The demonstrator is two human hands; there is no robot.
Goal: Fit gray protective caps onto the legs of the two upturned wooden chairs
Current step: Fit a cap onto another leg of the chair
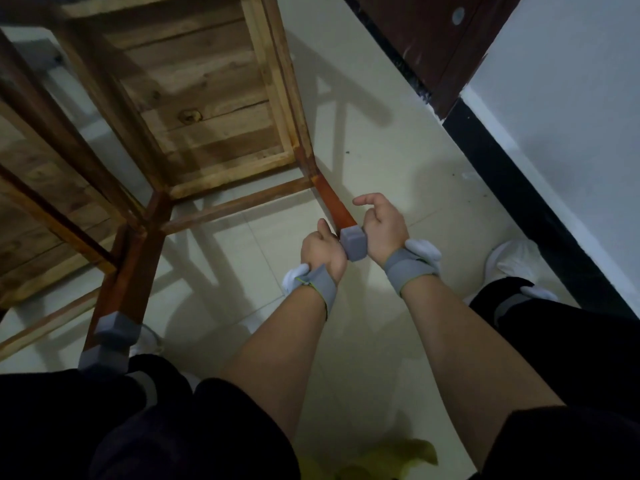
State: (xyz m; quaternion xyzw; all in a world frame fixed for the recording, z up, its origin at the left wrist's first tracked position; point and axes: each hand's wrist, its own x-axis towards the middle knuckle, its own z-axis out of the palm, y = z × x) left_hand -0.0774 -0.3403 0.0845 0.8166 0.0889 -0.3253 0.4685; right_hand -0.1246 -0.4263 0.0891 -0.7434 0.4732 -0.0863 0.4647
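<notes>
Gray cap (353,244) sits on the near-right chair leg (341,213), between both hands. Left hand (323,251) fingers are clamped around the leg; right hand (384,225) fingers are curled loosely beside it. Uneven pushing could seat it crooked or pop it off.

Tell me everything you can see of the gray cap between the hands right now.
The gray cap is a blocky, square-sided sleeve, matte and rubbery-looking. It sits over the tip of a reddish-brown chair leg that slants toward the camera. The left hand and right hand press against its two sides. How far down it is seated cannot be told.
</notes>
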